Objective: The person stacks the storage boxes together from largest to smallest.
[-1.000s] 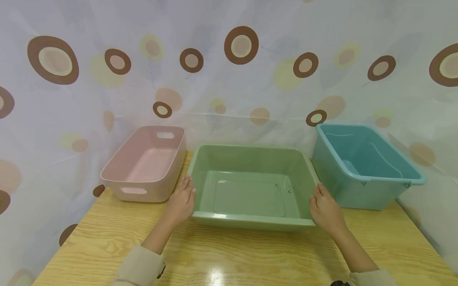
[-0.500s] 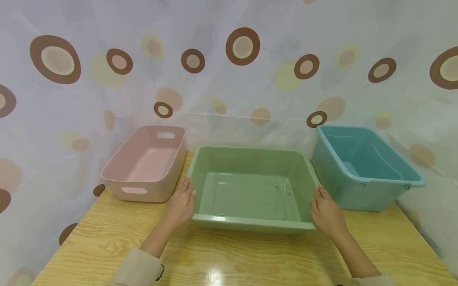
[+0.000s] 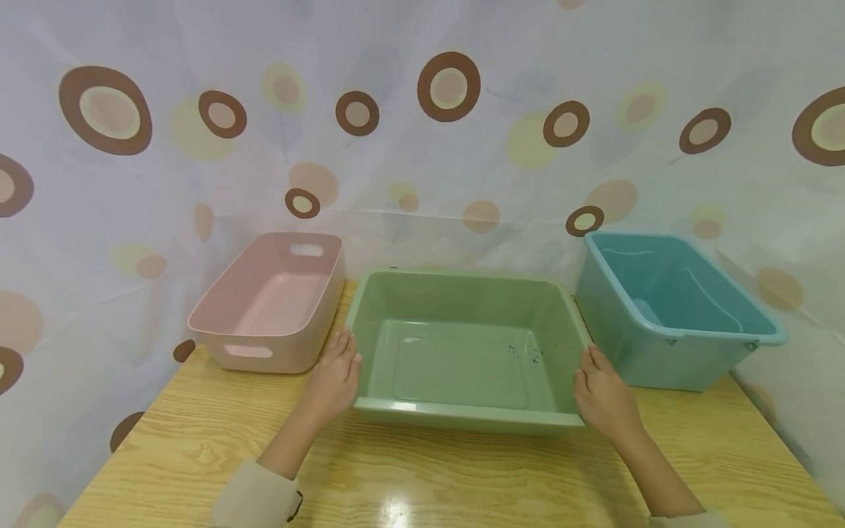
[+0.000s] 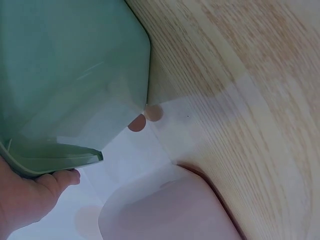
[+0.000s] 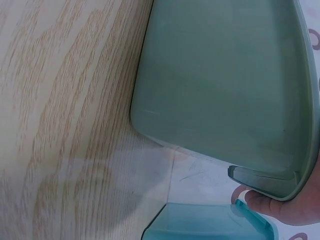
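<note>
A rectangular green plastic basin (image 3: 462,412) stands in the middle of the wooden table, its open top facing up. My left hand (image 3: 333,378) grips the rim on its left side, and my right hand (image 3: 604,392) grips the opposite side. Seen from the left wrist, fingers (image 4: 64,177) curl about the lip of the basin (image 4: 65,65). The right wrist view shows the other hand's fingers (image 5: 262,202) at the lip in the same way. Inside the basin are small dark specks on the right part of its floor.
A pink basket (image 3: 290,356) with handle slots sits close on the left. To the right stands a deeper blue bin (image 3: 673,363), near the basin's side. Behind them hangs a white curtain (image 3: 396,169) with brown ring patterns. The table (image 3: 429,477) extends toward me.
The head view has shifted very slightly. Both hands keep their hold on the basin, which has hardly moved.
</note>
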Motion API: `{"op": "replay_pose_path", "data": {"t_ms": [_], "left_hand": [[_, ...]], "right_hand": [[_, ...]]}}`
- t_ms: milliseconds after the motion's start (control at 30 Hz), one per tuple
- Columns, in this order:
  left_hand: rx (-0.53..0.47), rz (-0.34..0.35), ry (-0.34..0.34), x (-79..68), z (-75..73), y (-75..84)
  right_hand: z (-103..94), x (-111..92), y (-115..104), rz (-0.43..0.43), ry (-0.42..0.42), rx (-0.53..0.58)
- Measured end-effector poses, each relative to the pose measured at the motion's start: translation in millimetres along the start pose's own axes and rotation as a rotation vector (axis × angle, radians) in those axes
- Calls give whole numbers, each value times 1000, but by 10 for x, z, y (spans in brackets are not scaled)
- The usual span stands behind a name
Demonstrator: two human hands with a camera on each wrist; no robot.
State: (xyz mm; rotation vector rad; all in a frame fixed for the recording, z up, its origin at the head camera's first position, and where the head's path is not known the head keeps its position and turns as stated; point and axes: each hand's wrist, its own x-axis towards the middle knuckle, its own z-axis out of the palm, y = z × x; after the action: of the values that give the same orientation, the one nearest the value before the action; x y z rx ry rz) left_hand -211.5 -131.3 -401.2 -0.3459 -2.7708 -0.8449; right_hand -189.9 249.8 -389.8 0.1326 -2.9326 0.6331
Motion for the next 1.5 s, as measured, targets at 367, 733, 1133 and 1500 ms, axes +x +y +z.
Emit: {"op": "replay_pose_path", "data": {"t_ms": [367,733,1133,1500], "left_hand": [[-8,-11,-19,-22,10,-6],[-11,-22,-27,-31,11,10],[-37,-42,-16,-58,-20,24],[-26,-46,-33,-64,-28,34]], "right_hand": [[0,-19,3,0,-2,14],[-40,-49,-20,4,1,20],[-31,-41,-22,-4,9,15],[-20,-57,-8,9,6,22]]}}
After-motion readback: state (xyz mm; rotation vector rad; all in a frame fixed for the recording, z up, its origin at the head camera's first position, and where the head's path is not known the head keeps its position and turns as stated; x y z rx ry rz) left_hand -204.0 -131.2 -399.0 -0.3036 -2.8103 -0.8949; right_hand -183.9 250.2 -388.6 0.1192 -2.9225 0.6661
